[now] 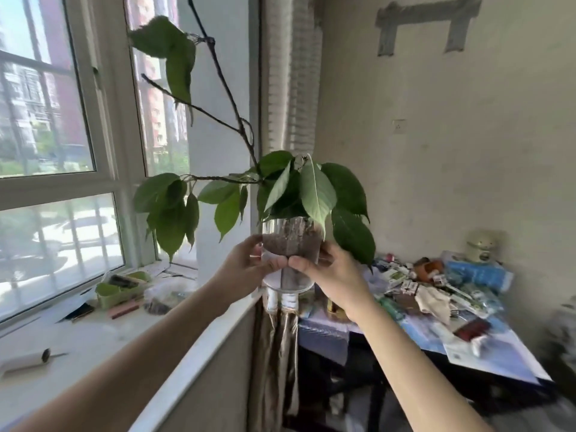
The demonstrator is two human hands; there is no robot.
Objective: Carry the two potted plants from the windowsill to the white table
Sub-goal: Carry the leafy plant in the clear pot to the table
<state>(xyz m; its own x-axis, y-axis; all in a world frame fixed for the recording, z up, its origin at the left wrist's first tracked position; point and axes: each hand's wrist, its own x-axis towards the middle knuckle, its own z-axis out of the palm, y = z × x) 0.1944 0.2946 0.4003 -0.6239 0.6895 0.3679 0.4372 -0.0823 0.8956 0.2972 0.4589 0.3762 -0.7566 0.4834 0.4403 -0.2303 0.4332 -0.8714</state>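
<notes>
Lifting clear of the windowsill (199,347), the potted plant (291,244) sits in a see-through container with dark soil showing through its wall, held up in the air just past the sill's outer edge. Both hands are clamped on it: left hand (246,269) wrapping the near side, right hand (327,269) pressing from the other, thumbs almost meeting at the front, likely because those long leafy branches make it top-heavy. Leaves droop over the rim and hide the soil surface. Behind and below to the right, a cluttered desk (486,344) is smeared by blur, so its items are hard to name. No second plant or white table shows anywhere; a green box (118,291) rests back on the sill.
</notes>
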